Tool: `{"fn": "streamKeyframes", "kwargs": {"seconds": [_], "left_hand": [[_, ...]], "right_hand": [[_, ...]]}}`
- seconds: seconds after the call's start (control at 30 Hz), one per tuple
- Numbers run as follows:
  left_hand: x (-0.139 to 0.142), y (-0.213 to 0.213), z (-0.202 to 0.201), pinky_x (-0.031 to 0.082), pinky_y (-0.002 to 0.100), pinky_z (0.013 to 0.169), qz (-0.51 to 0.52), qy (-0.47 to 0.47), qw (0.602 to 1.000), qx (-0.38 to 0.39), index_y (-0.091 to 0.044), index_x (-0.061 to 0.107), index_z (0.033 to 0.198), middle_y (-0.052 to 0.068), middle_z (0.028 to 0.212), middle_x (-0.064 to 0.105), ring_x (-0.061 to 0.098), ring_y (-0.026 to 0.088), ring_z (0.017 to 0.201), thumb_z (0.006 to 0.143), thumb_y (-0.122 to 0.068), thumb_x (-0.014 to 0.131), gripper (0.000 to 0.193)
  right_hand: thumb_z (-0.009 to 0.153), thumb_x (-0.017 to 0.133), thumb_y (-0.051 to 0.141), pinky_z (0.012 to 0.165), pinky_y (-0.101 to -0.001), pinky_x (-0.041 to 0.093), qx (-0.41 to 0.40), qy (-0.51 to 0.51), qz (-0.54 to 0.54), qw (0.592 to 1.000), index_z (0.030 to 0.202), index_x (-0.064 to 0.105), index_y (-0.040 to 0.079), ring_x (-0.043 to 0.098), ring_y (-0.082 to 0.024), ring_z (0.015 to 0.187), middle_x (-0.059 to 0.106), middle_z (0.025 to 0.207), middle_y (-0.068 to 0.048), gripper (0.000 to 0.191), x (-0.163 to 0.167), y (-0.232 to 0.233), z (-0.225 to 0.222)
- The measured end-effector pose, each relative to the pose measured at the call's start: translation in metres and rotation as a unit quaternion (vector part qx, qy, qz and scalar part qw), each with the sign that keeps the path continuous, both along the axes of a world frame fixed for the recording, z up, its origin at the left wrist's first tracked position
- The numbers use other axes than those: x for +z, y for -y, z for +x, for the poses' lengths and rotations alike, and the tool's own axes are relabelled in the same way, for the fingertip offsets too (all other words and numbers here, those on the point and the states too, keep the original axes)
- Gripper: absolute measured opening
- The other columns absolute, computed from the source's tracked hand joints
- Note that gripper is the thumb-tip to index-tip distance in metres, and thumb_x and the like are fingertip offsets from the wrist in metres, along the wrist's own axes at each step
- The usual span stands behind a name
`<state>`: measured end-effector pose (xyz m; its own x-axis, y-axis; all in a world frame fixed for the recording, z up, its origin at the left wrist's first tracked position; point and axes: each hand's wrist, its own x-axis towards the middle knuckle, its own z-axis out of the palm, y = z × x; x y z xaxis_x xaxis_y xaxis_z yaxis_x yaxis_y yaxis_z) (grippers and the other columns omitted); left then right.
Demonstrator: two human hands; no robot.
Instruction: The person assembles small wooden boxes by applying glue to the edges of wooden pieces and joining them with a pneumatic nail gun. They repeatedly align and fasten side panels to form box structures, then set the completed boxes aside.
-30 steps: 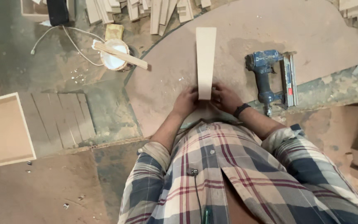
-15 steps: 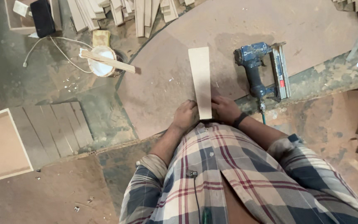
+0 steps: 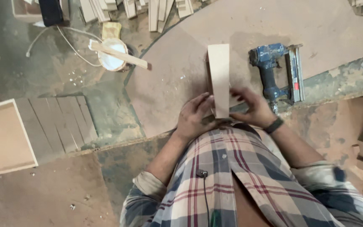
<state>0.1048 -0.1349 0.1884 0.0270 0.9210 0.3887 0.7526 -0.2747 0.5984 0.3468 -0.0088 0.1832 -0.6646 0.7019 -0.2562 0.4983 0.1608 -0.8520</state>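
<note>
- A pale wooden strip (image 3: 218,77) is held on edge at the near side of the round worktop (image 3: 169,84), clamped between the left hand (image 3: 196,115) and the right hand (image 3: 253,107).
- Its lower edge is best kept flat on the board, with both grips level.
- The blue nail gun (image 3: 274,71) lies just to the right, within reach.

Seen from beside the round board (image 3: 316,29), no package, sign or screen is in view. The only label is a small red patch (image 3: 295,86) on the magazine of the blue nail gun (image 3: 274,71), which lies on that board.
</note>
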Motion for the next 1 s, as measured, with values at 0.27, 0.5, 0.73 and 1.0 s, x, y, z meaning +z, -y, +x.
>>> {"fn": "streamKeyframes", "kwargs": {"seconds": [0.27,0.5,0.73,1.0], "left_hand": [[0.038,-0.016,0.014,0.052,0.044,0.105,0.128,-0.105,0.986,-0.027,-0.016,0.061,0.140,0.013,0.141,0.060,0.063,0.029,0.125,0.092,-0.039,0.081,0.057],[0.037,-0.015,0.023,0.054,0.040,0.104,0.116,-0.072,0.991,-0.005,-0.017,0.070,0.125,0.010,0.137,0.065,0.065,0.028,0.120,0.088,-0.031,0.083,0.042],[0.031,-0.014,0.030,0.050,0.049,0.113,0.089,-0.034,0.995,0.020,-0.018,0.073,0.119,0.006,0.133,0.064,0.063,0.028,0.120,0.077,-0.033,0.089,0.047],[0.041,-0.015,0.024,0.051,0.050,0.113,0.082,-0.039,0.996,-0.016,-0.016,0.073,0.124,0.007,0.134,0.063,0.062,0.031,0.122,0.076,-0.034,0.089,0.054]], "right_hand": [[0.093,0.084,0.017,0.124,-0.0406,0.042,0.034,-0.216,0.122,0.968,0.165,0.024,0.005,0.040,-0.028,0.153,0.033,0.167,-0.017,0.095,0.051,-0.077,-0.050],[0.086,0.086,0.021,0.117,-0.0393,0.047,0.025,-0.143,0.044,0.988,0.143,0.053,0.007,0.060,-0.026,0.136,0.064,0.137,-0.010,0.068,0.046,-0.094,-0.079],[0.084,0.086,0.029,0.105,-0.0373,0.051,0.042,-0.081,0.105,0.990,0.138,0.055,0.007,0.066,-0.025,0.123,0.069,0.127,-0.013,0.066,0.052,-0.096,-0.080],[0.088,0.080,0.030,0.105,-0.0409,0.048,0.075,-0.126,0.123,0.981,0.144,0.047,0.005,0.061,-0.034,0.129,0.062,0.135,-0.019,0.069,0.042,-0.093,-0.086]]}}
